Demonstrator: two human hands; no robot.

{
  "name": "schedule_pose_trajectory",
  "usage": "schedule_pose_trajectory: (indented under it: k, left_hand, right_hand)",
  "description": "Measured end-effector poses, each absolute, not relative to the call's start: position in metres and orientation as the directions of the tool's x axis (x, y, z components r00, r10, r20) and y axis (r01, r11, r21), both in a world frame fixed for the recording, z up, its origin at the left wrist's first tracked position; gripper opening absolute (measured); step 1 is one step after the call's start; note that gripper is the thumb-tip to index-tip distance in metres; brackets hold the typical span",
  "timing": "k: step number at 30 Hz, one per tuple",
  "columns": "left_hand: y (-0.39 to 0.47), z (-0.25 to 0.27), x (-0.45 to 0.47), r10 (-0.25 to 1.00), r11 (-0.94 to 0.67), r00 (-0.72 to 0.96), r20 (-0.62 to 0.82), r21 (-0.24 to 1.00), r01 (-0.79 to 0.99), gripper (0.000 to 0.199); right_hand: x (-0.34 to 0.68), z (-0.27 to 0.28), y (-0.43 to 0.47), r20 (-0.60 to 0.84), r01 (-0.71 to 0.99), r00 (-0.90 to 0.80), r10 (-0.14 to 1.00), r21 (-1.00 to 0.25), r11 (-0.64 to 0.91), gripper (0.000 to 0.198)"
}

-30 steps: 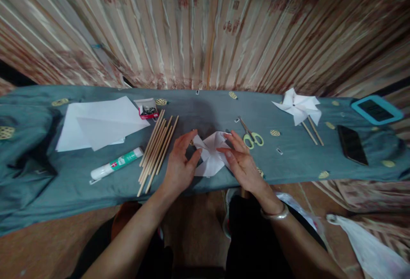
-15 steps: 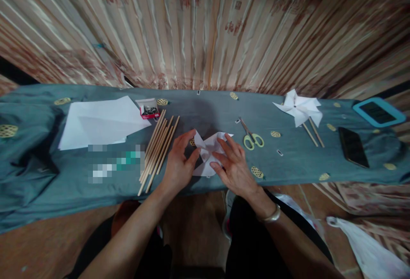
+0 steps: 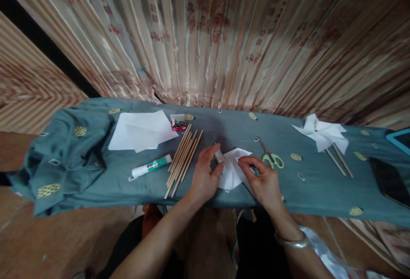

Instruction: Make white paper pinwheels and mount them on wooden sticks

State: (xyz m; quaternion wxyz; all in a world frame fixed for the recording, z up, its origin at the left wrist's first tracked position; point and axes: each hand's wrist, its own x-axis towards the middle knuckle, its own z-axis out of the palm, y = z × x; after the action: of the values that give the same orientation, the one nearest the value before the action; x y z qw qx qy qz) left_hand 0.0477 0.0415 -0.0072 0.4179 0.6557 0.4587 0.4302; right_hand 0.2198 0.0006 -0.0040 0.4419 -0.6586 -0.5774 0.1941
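A white paper with cut, partly bent flaps (image 3: 231, 170) lies on the cloth between my two hands. My left hand (image 3: 206, 176) is at its left side, with a raised flap between thumb and fingers. Over the right part of the paper, my right hand (image 3: 263, 180) has thumb and forefinger pinched together; whatever is between those tips is too small to make out. Left of my hands lies a bundle of several wooden sticks (image 3: 184, 159). Scissors with light green handles (image 3: 272, 159) rest just beyond my right hand.
White paper sheets (image 3: 141, 129), a red box of small metal pieces (image 3: 178, 123) and a glue stick (image 3: 152, 166) lie leftward. At right are a white paper pinwheel (image 3: 323, 132) with two sticks, a dark phone (image 3: 389, 181) and a blue-framed tablet (image 3: 400, 138). A curtain (image 3: 205, 44) hangs behind.
The view has shifted left, so things sit farther right in it. My right fingers have drawn from spread into a pinch, and the paper's right side lies more opened out.
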Motion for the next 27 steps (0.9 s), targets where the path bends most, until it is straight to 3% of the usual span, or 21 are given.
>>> schedule_pose_trajectory:
  k: [6, 13, 17, 27]
  left_hand:
    - [0.047, -0.006, 0.038, 0.965, -0.234, 0.162, 0.205, 0.955, 0.183, 0.045]
    - [0.06, -0.007, 0.015, 0.958, -0.273, -0.047, 0.284, 0.948, 0.165, 0.062]
    - [0.063, -0.009, 0.002, 0.968, -0.218, -0.1, 0.232, 0.967, 0.134, 0.072]
    - [0.06, -0.006, -0.008, 0.981, -0.148, -0.125, 0.146, 0.989, 0.001, 0.072]
  right_hand:
    - [0.191, -0.003, 0.018, 0.303, 0.56, 0.252, 0.919, -0.82, 0.116, 0.014]
    - [0.135, 0.009, 0.106, 0.398, 0.683, -0.002, 0.917, -0.669, 0.292, 0.014]
    - [0.103, 0.017, 0.159, 0.266, 0.826, -0.11, 0.958, -0.511, 0.236, 0.016]
    - [0.061, 0.012, 0.191, 0.185, 0.89, -0.094, 0.978, -0.425, 0.166, 0.015]
